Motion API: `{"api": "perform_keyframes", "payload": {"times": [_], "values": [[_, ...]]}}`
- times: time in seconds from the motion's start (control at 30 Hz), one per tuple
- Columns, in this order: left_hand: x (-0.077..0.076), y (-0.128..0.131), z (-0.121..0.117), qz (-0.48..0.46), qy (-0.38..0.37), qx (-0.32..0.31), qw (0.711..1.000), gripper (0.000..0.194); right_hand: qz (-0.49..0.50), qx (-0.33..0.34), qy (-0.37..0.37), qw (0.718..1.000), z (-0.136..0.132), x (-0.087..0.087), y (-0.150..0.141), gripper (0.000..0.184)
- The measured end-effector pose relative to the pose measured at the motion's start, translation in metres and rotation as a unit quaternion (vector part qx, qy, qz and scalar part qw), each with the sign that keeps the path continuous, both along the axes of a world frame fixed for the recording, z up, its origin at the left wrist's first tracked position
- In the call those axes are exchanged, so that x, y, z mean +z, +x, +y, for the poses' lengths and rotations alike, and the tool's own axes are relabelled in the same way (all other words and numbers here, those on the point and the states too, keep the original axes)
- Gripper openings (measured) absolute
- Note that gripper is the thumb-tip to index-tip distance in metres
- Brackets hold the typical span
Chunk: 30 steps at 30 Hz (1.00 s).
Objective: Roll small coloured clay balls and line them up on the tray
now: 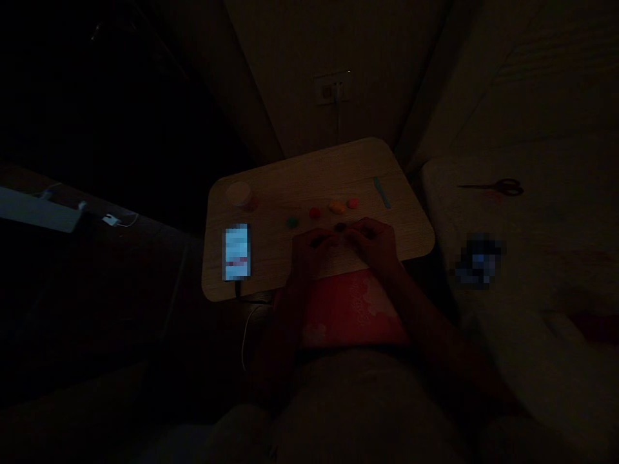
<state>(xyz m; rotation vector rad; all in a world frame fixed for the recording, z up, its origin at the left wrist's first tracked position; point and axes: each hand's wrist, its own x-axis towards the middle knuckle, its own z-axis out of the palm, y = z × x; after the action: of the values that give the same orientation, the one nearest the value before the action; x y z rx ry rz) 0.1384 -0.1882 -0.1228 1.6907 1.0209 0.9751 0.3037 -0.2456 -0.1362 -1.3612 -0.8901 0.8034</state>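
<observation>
Dim room, small wooden bench (300, 180): both hands, left (309, 251) and right (374, 245), meet around a dark lump (340, 227); grip unclear. Nearby coloured lumps (337, 207) could get knocked unseen.

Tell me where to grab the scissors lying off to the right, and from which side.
Probably best by the looped handles, from above and from the right. The scissors lie flat on the pale surface beside the wooden table, handles to the right, closed blades tapering left. The dim light hides finer detail.
</observation>
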Motion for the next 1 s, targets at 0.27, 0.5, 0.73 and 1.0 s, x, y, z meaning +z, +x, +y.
{"api": "perform_keyframes", "payload": {"times": [0.27,0.5,0.73,1.0], "values": [[-0.0029,-0.0015,0.0022,-0.009,0.02,0.003,1.0,0.018,-0.046,0.014,0.018,0.999,-0.0011,-0.0014,0.0023,0.03],[-0.0061,-0.0003,0.0036,-0.038,0.032,0.002,0.999,0.021,-0.059,0.016,0.04,0.997,0.0023,-0.0054,0.0032,0.026],[-0.0026,-0.0006,0.0012,-0.013,0.02,0.0,1.0,0.012,-0.015,0.025,0.027,0.999,0.0011,-0.0022,0.0005,0.016],[-0.0025,-0.0016,0.0035,0.005,0.038,-0.009,0.999,0.014,-0.033,0.004,0.009,0.999,-0.0011,0.0013,0.0001,0.022]]}}
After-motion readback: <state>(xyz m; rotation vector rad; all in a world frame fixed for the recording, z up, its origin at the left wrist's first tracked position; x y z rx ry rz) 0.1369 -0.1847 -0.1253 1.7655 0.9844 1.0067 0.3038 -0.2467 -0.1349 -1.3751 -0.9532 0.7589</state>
